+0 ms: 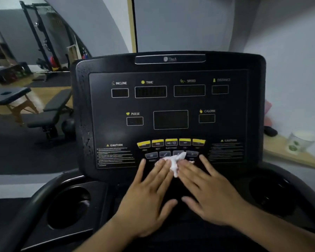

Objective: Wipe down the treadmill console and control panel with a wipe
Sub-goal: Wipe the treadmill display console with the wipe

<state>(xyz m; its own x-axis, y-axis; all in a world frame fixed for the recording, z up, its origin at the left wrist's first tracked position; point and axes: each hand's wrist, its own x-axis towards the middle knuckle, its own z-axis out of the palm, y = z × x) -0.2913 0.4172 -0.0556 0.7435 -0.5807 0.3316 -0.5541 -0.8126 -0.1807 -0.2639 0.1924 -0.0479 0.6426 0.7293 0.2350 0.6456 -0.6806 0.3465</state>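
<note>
The black treadmill console point(171, 106) fills the middle of the view, with dark display windows and a row of yellow buttons point(171, 142) above grey buttons. A crumpled white wipe point(175, 161) lies on the lower button area of the control panel. My left hand point(149, 195) and my right hand point(205, 190) lie side by side with straight, spread fingers, and the fingertips of both press on the wipe from either side. Part of the wipe is hidden under the fingers.
Round cup holders sit left point(67, 208) and right point(273, 195) of the console base. A curved handrail point(31, 202) runs at lower left. A cup point(298, 142) stands on a wooden ledge at right. A weight bench point(51, 113) and massage table point(9, 95) stand at left.
</note>
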